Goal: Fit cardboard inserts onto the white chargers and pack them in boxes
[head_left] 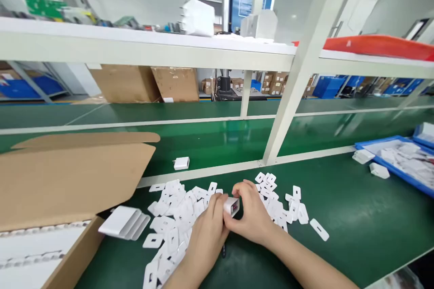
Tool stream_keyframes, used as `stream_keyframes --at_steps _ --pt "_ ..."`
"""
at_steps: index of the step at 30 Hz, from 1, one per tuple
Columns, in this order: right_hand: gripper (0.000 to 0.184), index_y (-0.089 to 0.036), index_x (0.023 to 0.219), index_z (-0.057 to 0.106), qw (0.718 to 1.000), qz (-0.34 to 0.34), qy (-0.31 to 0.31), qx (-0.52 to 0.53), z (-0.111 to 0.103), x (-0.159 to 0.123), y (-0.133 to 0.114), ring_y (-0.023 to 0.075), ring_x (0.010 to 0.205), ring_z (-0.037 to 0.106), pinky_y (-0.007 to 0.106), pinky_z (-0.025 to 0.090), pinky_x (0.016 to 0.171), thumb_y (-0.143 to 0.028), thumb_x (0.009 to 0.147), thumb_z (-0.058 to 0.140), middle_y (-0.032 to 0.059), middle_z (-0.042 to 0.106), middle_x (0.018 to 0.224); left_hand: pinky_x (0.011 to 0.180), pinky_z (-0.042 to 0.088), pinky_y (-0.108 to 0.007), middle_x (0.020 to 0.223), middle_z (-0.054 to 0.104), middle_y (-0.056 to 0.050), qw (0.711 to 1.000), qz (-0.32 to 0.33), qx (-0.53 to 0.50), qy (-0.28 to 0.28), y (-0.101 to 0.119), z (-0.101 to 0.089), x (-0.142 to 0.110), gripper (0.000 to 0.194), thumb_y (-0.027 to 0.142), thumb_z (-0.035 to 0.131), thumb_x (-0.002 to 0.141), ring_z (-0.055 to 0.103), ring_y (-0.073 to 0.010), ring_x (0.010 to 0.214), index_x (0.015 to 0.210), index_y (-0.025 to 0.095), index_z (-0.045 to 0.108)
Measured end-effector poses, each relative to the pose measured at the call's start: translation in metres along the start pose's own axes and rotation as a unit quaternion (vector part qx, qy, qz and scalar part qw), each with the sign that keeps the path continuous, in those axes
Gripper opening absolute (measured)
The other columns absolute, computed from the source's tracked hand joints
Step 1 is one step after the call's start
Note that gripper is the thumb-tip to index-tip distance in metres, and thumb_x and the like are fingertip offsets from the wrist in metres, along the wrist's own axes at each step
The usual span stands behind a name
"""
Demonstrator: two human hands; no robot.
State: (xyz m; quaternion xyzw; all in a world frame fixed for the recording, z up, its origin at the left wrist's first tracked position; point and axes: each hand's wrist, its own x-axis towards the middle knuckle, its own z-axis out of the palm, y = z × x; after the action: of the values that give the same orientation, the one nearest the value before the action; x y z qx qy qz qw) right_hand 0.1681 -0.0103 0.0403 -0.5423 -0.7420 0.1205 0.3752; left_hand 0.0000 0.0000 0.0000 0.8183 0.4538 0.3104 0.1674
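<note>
A small white charger housing (229, 205) is held between my hands, its open end facing right with something dark and pinkish inside. My left hand (207, 228) is closed on its left side. My right hand (252, 216) curls round the other side, thumb below and fingers above. Flat white plates with slots (176, 210) lie in a loose heap beside my left hand. Another scatter of slotted plates (273, 198) spreads beyond my right hand. A white plug charger (181, 163) with prongs rests on the green belt ahead.
At left stands an open cardboard box (77, 253) holding rows of white pieces, with a stack of white sleeves (125, 222) by its corner. A blue tray (403, 171) of white parts is at right. A slanted post (288, 99) and a shelf (145, 49) stand ahead.
</note>
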Motion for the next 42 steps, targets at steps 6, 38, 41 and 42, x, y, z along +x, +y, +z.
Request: stream_keyframes --at_steps 6,38,41,42 --pt "0.022 -0.023 0.119 0.063 0.998 0.047 -0.042 -0.031 -0.043 0.016 0.040 0.0273 0.106 0.068 0.044 0.056 0.092 -0.031 0.099 0.057 0.0091 0.070 0.112 0.083 0.063 -0.037 0.130 0.068 -0.012 0.979 -0.075 -0.187 0.037 -0.027 -0.016 -0.016 0.024 0.036 0.057 0.102 0.071 -0.0286 0.116 0.123 0.025 0.058" --pt "0.030 -0.025 0.130 0.071 0.973 -0.186 -0.062 0.125 0.003 0.000 0.001 0.0180 0.087 0.063 0.030 0.054 0.072 -0.024 0.102 0.063 0.0060 0.063 0.101 0.103 0.048 -0.044 0.132 0.060 -0.009 0.917 -0.064 -0.394 -0.002 -0.034 -0.022 -0.034 0.051 0.058 0.025 0.109 0.058 -0.0274 0.117 0.133 0.026 0.058" --pt "0.029 -0.023 0.131 0.071 0.971 -0.193 -0.080 0.117 0.012 -0.005 0.001 0.0170 0.083 0.060 0.029 0.052 0.070 -0.025 0.104 0.060 0.0062 0.060 0.101 0.110 0.044 -0.045 0.135 0.059 -0.010 0.929 -0.048 -0.366 -0.017 -0.033 -0.022 -0.034 0.046 0.054 0.030 0.110 0.055 -0.0286 0.126 0.134 0.025 0.057" --pt "0.029 -0.024 0.131 0.071 0.971 -0.194 -0.084 0.116 0.014 -0.006 0.001 0.0166 0.082 0.058 0.029 0.051 0.070 -0.025 0.105 0.058 0.0060 0.059 0.101 0.111 0.044 -0.045 0.136 0.060 -0.010 0.932 -0.042 -0.360 -0.022 -0.033 -0.022 -0.034 0.042 0.051 0.033 0.111 0.054 -0.0282 0.127 0.134 0.026 0.057"
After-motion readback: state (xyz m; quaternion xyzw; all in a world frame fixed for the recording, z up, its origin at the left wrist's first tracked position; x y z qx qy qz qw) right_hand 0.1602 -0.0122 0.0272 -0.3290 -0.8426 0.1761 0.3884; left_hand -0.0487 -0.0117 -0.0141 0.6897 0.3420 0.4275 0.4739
